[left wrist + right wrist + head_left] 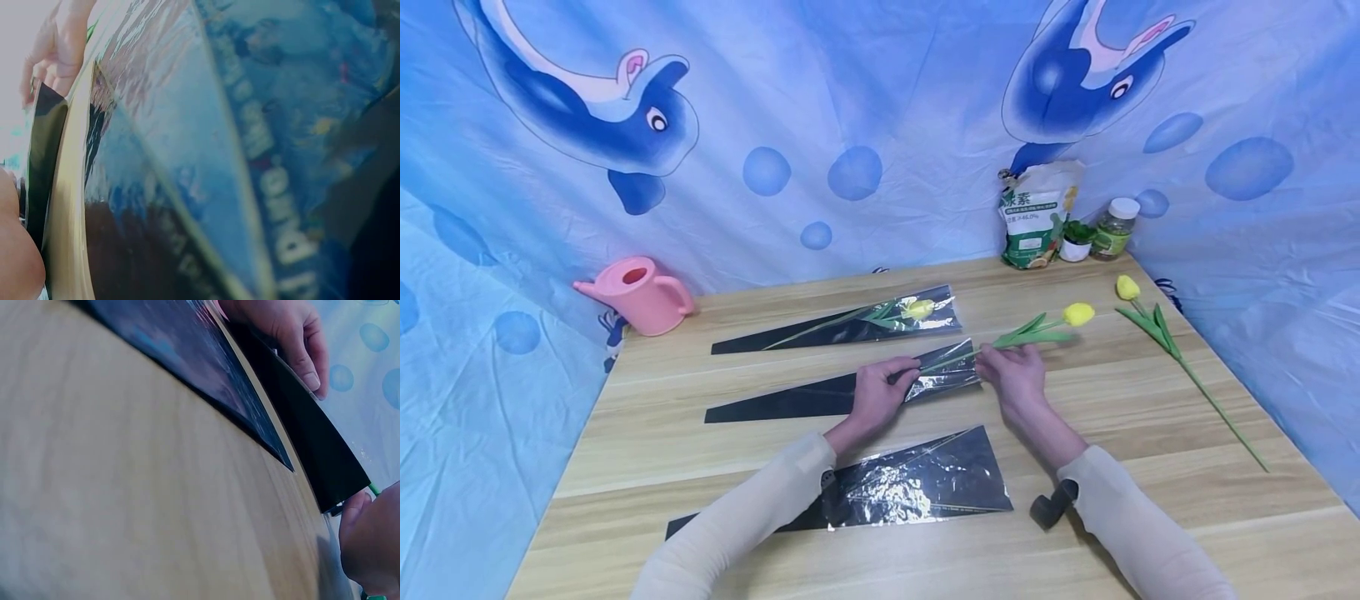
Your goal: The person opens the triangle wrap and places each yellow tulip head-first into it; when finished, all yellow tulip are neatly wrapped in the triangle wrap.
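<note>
A black flower sleeve with a clear front (790, 396) lies in the middle of the table. My left hand (880, 396) grips its upper edge with thumb and fingers. At the sleeve's wide right end, my right hand (1017, 375) pinches a yellow tulip (1078, 314) by its stem, close below the green leaves. The stem runs into the sleeve's mouth, with bloom and leaves outside to the right. In the right wrist view, the right fingers (355, 509) are by the sleeve's end corner; their exact hold is partly hidden.
Behind lies another sleeve (820, 330) with a yellow tulip inside. A third sleeve (925, 479) lies nearer, under my left forearm. One loose tulip (1202, 383) is at right. A pink watering can (643, 300), a white-green bag (1037, 218), a potted plant (1077, 242) and a jar (1114, 229) stand behind.
</note>
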### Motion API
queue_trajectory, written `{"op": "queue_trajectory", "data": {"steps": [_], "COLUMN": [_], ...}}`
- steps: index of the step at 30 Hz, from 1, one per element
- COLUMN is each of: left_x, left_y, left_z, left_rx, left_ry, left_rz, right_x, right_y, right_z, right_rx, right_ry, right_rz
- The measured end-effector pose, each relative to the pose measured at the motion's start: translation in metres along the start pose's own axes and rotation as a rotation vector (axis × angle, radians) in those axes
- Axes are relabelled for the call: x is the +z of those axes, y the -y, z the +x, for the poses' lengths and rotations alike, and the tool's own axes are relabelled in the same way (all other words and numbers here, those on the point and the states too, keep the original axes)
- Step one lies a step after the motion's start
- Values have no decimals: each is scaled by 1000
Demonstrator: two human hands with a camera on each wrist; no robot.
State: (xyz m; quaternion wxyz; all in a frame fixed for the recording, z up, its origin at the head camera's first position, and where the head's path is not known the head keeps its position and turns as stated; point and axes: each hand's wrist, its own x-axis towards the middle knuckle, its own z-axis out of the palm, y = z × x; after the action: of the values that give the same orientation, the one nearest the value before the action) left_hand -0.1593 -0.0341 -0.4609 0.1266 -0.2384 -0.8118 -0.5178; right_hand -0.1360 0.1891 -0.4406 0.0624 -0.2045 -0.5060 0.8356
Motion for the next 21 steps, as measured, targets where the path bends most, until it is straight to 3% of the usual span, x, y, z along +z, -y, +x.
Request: {"op": "queue_trajectory", "data": {"steps": [9,21], "left_x": [0,0], "left_y": [4,2], "left_z": [0,0], "left_rx": [37,-1], "left_ry": [-20,-7], "left_rz": [6,-10], "right_x": [-2,-2], "right_y": [1,3], "right_z": [2,-1], "right_rx": [24,-70], "right_ry": [-57,-72], "right_rz": [32,-1]}}
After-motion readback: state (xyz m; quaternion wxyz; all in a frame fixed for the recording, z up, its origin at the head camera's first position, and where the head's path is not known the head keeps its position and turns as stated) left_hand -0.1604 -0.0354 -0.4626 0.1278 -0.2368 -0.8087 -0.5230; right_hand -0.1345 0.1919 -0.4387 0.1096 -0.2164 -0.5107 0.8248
